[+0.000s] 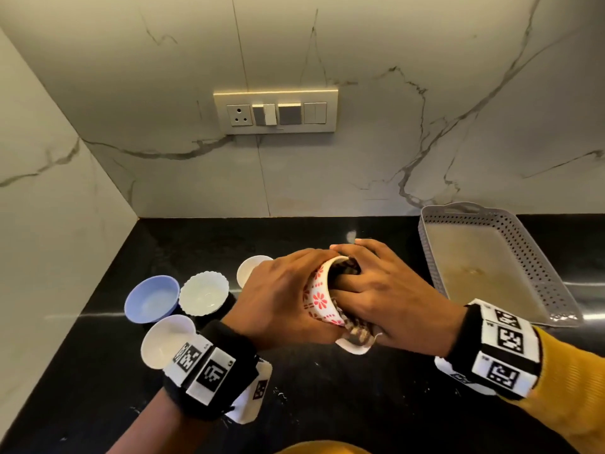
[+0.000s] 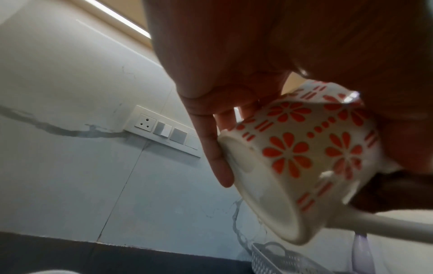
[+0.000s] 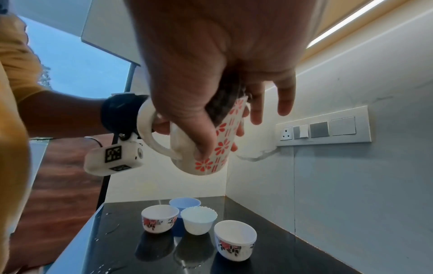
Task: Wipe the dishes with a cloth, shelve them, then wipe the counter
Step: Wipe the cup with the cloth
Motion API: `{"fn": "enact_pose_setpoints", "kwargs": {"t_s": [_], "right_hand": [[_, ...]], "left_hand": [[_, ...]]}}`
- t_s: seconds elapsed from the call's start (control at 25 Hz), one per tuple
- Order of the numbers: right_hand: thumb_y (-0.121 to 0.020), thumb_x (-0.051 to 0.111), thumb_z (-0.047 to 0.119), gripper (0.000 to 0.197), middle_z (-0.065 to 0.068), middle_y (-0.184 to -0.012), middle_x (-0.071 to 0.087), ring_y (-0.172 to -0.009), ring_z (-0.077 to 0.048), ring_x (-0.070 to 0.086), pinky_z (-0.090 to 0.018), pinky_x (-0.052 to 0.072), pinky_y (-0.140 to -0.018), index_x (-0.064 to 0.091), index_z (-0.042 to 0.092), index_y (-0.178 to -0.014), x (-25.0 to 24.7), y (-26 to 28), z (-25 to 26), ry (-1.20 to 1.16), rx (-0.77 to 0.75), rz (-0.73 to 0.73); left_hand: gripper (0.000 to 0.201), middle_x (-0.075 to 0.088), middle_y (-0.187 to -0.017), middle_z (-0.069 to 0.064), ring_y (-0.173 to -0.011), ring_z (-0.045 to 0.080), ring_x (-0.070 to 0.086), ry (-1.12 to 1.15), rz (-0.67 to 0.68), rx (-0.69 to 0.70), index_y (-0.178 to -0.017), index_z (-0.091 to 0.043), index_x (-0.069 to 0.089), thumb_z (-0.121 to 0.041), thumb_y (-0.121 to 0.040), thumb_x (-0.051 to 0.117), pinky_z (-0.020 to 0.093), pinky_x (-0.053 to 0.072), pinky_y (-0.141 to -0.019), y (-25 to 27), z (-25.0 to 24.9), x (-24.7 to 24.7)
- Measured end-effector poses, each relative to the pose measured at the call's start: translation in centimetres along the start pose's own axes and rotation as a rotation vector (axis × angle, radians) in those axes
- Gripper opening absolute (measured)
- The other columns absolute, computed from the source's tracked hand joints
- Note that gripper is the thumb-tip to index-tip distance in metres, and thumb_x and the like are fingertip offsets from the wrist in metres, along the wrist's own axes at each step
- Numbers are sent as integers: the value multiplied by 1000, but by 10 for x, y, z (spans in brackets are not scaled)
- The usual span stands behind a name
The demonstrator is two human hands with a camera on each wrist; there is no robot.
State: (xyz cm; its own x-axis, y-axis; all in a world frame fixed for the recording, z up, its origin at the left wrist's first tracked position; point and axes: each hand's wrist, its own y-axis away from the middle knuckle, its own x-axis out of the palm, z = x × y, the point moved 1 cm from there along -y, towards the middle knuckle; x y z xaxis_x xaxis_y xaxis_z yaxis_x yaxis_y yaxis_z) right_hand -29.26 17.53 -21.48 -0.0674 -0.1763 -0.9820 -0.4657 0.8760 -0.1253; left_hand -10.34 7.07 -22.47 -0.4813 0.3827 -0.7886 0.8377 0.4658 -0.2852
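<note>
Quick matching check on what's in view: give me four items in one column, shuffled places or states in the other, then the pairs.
1. flower mug
2. blue bowl
3. grey tray
4. cloth

a. empty, right side of counter
b. held in left hand
c. pushed into the mug by right hand
d. standing at left beside the scalloped white bowl

Pairs: 1-b, 2-d, 3-a, 4-c

I see a glossy black stone counter (image 1: 327,404) that mirrors the cups, under smooth, faintly sheened marble-look wall panels (image 1: 393,93). The mug (image 2: 304,157) looks like glazed ceramic with a printed red flower pattern. The cloth (image 1: 357,332) inside it is soft and woven. The grey tray (image 1: 510,231) looks like matt perforated plastic.
</note>
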Motion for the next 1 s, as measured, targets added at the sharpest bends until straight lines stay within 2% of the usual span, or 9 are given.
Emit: {"fn": "enact_pose_setpoints", "kwargs": {"t_s": [0.16,0.24,0.32,0.48,0.64,0.72,0.8,0.92,1.0], "right_hand": [[-103,54,28,21,4,-113,72,-91,-26,65,-43,54,-75,66,27,-120,-13,-16,-5,-32,-10,-208],[-100,63,22,20,3,-112,74,-73,-23,65,-31,50,-58,68,25,-119,-20,-24,-10,-44,16,-286],[-94,74,19,25,2,-113,75,-66,-21,66,-28,49,-52,69,22,-119,-24,-32,-10,-53,25,-345],[-82,81,9,47,-1,-112,76,-62,-22,69,-23,43,-52,66,17,-126,-25,-50,-11,-54,70,-279],[-83,71,10,74,-4,-147,59,-101,-28,74,-28,60,-78,45,16,-153,-19,-58,-6,-157,124,-37],[-85,69,13,79,-1,-156,50,-123,-26,66,-32,59,-96,37,17,-158,-22,-58,-3,-373,134,-23],[-88,70,12,78,2,-155,51,-127,-16,63,-36,57,-102,36,19,-158,-30,-58,-3,-751,191,8],[-93,68,8,58,-13,-134,61,-65,-8,65,-28,61,-58,44,11,-146,-47,-59,-6,-1600,290,104],[-93,66,13,56,-30,-126,51,-53,-8,60,-23,55,-46,44,1,-143,-54,-64,-7,-2078,286,91]], "left_hand": [[88,64,-136,-5,-128,17,62,520,-77,-78,-147,-29,50,-46,-71,92,32,55,-101,-1,14,-20],[78,65,-138,2,-129,26,63,896,-209,-256,-143,-34,56,-72,-77,73,38,57,-99,-5,22,-29],[87,67,-135,13,-123,34,66,1220,-180,-468,-138,-25,63,-87,-79,50,51,59,-92,-7,21,-29],[81,74,-118,23,-101,35,74,1299,-209,-633,-127,-11,70,-75,-92,34,49,60,-80,-22,11,-30],[63,77,-101,16,-88,25,76,1164,-400,-607,-111,-12,71,-68,-91,49,46,59,-86,-27,17,-29],[60,75,-98,18,-89,26,75,1073,-493,-532,-109,-9,68,-66,-92,55,43,61,-84,-28,20,-26],[60,72,-96,22,-88,30,73,1023,-573,-438,-106,-6,65,-63,-91,54,43,59,-79,-27,23,-25],[52,70,-94,13,-88,29,71,959,-643,-303,-106,-17,64,-64,-88,50,40,59,-73,-27,27,-24],[51,70,-93,6,-88,23,72,949,-664,-240,-111,-20,62,-65,-89,51,33,59,-69,-26,27,-24]]}}
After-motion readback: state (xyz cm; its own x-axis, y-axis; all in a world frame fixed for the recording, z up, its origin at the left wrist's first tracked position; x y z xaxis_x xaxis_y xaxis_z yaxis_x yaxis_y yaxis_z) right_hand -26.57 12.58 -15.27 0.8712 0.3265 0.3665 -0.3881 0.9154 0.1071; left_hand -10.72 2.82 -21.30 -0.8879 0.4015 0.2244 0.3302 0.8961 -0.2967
